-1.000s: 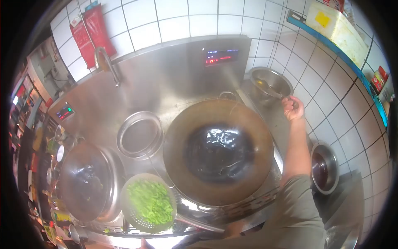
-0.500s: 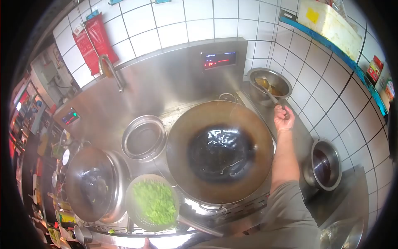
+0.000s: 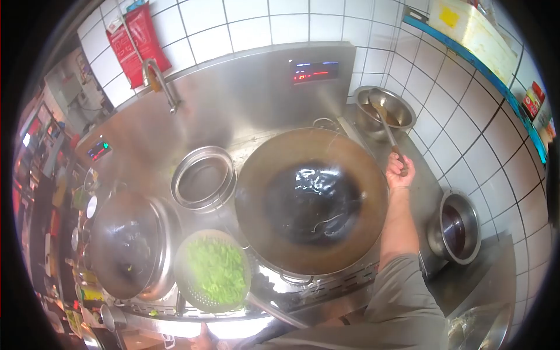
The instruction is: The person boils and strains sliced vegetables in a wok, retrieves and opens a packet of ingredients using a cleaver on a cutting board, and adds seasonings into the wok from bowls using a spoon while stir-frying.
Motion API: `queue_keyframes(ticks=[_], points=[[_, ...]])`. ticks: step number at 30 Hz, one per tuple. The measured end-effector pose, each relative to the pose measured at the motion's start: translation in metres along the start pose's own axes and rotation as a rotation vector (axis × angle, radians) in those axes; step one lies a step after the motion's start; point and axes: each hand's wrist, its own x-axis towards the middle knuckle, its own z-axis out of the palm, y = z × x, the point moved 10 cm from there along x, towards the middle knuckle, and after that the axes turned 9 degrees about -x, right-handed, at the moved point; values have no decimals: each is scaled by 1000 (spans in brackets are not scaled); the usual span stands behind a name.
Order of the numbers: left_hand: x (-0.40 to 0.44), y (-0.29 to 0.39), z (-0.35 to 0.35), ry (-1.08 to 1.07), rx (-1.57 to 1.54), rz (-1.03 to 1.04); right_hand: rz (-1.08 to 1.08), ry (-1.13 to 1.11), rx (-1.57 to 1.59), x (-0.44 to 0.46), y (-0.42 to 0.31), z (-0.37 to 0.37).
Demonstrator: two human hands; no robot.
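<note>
My right hand [image 3: 400, 171] grips the wooden end of a long metal ladle [image 3: 388, 130]. The ladle's head is in a steel bowl [image 3: 408, 121] holding brownish liquid, at the back right. Left of my forearm sits a large wok [image 3: 256, 192] with dark, shiny liquid in its bottom. A perforated strainer [image 3: 201, 303] carries chopped green vegetables [image 3: 217, 269] in front of the smaller wok; its handle runs toward my body. My left hand [image 3: 203, 338] shows only partly at the counter's front edge, below the strainer, and its grip is hidden.
A second wok [image 3: 125, 245] stands at the left. Behind the strainer is a round steel pan [image 3: 203, 179]. A tap [image 3: 166, 90] hangs over the back left. Another steel bowl [image 3: 473, 233] with dark liquid stands at the right, under a blue shelf [image 3: 466, 58].
The ladle's head has shifted and its bowl now shows higher in the steel bowl. The view has tilted slightly, and more of my left hand shows at the bottom.
</note>
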Motion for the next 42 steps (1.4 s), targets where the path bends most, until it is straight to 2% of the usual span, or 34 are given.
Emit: queue_keyframes(ticks=[2,4,6,7,9,10,11,12,13,16,21,24,25,27,30,31,34,36,38,40,42], points=[[13,6,0,-1,31,115,39,-18,-140,-4,0,6],[19,13,-5,9,126,274,-40,157,-583,-2,-15,-6],[24,13,-11,34,168,358,-166,489,-1014,-6,-33,-16],[63,-20,-23,-78,-104,410,-118,364,-1081,11,-46,-31],[76,-49,-53,188,23,335,-118,347,-1006,24,-71,-48],[76,-51,-56,199,27,350,-93,353,-959,20,-67,-31],[77,-52,-58,210,32,364,-20,206,-956,18,-55,-16],[54,-37,-51,234,25,282,-61,271,-990,9,-52,-1],[53,-33,-48,191,-10,296,-115,340,-1020,-9,-42,16],[65,-47,-47,125,34,269,-101,171,-982,-30,-16,52],[65,-54,-45,-61,154,149,1,-64,-931,-99,76,136],[59,-61,-52,-268,122,-18,118,-270,-895,-167,174,200],[52,-56,-57,-345,105,-90,214,-326,-761,-184,206,207],[39,-42,-77,-536,46,-281,327,-373,-707,-226,272,222],[93,-47,-139,-604,309,3,520,-318,-547,-289,384,233],[112,-41,-172,-502,492,201,564,-273,-567,-307,420,229],[144,-53,-279,-285,516,166,673,-196,-770,-352,526,213],[158,-82,-358,-117,417,26,760,-270,-877,-377,595,207],[162,-119,-432,45,387,-1,723,-392,-1271,-393,643,194],[205,-231,-518,215,320,14,821,-416,-1368,-416,683,180],[148,-251,-551,319,47,-294,625,-568,-1767,-413,693,164]])
